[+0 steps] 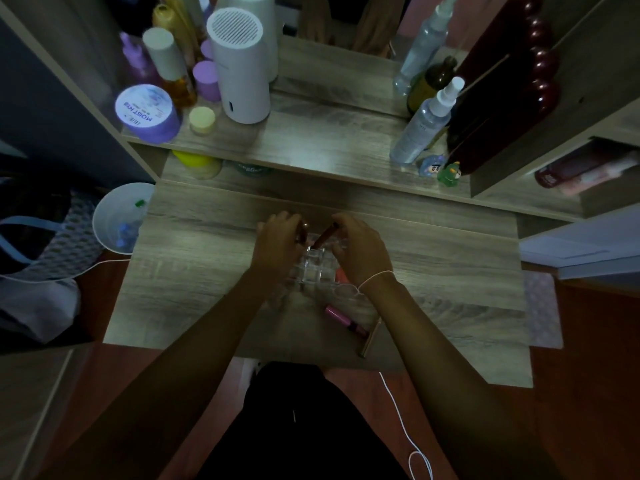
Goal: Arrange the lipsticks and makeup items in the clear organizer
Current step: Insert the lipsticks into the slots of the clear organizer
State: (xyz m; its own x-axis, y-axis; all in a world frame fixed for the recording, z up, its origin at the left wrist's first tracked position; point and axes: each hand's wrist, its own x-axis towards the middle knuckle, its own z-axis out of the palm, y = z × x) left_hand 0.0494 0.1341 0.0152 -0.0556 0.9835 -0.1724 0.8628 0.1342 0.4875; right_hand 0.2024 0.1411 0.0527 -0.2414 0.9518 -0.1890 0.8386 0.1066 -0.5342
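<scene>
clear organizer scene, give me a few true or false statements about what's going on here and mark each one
1. The right hand holds a dark red tube over the clear organizer. True.
2. A pink tube stands upright in the organizer. False: it lies flat on the desk, nearer the person.
3. The left hand rests in the person's lap. False: it is at the organizer.
4. A white cylindrical appliance stands on the shelf. True.
</scene>
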